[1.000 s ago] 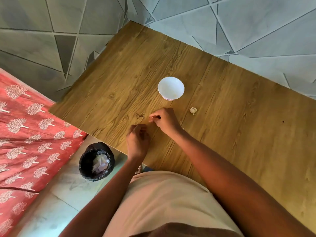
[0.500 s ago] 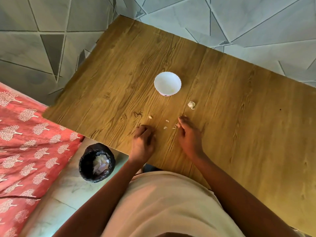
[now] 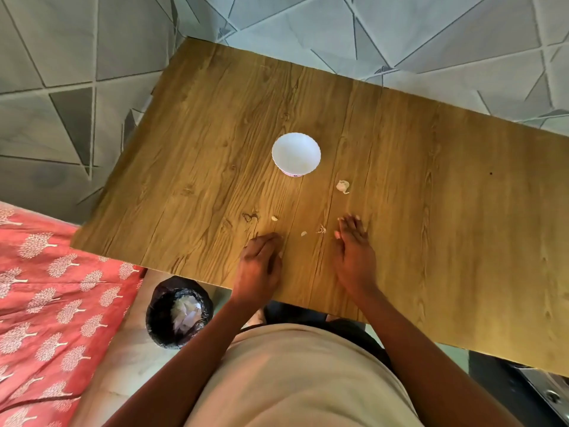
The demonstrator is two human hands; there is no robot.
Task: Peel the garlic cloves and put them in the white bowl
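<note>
- Torso in a beige shirt (image 3: 295,380) fills the near edge of the view, with both bare forearms reaching forward over the wooden counter (image 3: 431,241).
- Black-lined bin (image 3: 179,312) stands on the floor just beside the counter's near left edge, with crumpled white paper inside.
- Red bedspread (image 3: 46,303) with a pale tree print lies to the left of the bin.
- Left hand (image 3: 260,266) rests on the counter near its front edge; its fingers (image 3: 271,238) are curled loosely under, and whether they hold anything cannot be told.
- Right hand (image 3: 354,254) lies flat on the counter, palm down, its fingers (image 3: 349,223) straight and slightly spread, holding nothing.
- Three small pale bits lie on the counter between and just ahead of the hands: a thin wisp of garlic skin (image 3: 320,230) close to the right fingertips, a small piece (image 3: 304,233) to its left, and another piece (image 3: 274,218) further left and slightly ahead of the left hand. They are too small to tell clove from peel.
- Garlic clump (image 3: 342,186), still in its papery skin, sits ahead of the right hand, apart from it.
- White bowl (image 3: 296,154) stands upright further back, left of the garlic clump, and nothing shows inside it. A pinkish pattern runs round its base, too small to read.
- Grey wall (image 3: 92,72) with a pattern of white-lined triangles rises beyond the counter.
- No writing or label can be read anywhere.
</note>
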